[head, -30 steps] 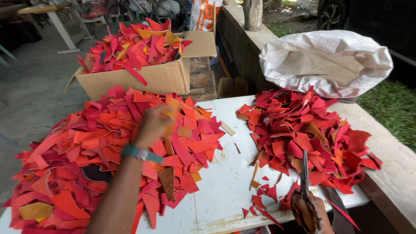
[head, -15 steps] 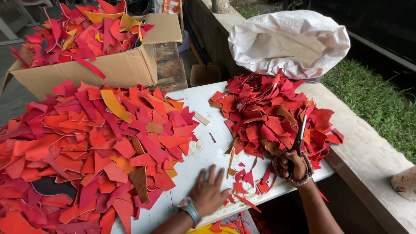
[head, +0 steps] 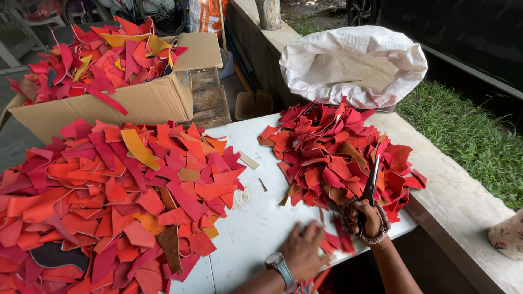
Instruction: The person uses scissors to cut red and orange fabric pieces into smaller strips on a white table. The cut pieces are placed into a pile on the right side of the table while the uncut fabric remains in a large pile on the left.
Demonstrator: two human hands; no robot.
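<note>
My right hand point(head: 368, 220) grips a pair of dark scissors point(head: 370, 188), blades pointing up over the right pile of red leather scraps point(head: 332, 149). My left hand point(head: 303, 250), with a watch on the wrist, lies flat on the white table point(head: 256, 218) near its front edge, touching small red scraps point(head: 333, 242) between the two hands. A larger pile of red and orange scraps point(head: 109, 196) covers the left of the table.
A cardboard box point(head: 131, 100) heaped with red scraps stands behind the left pile. A white sack point(head: 354, 62) rests on the concrete ledge point(head: 463, 201) at the back right. Grass lies beyond the ledge.
My left hand came off the left pile, drew back to the front edge and then slid right toward the scraps by the scissors. The right hand with the scissors stayed over the right pile.
</note>
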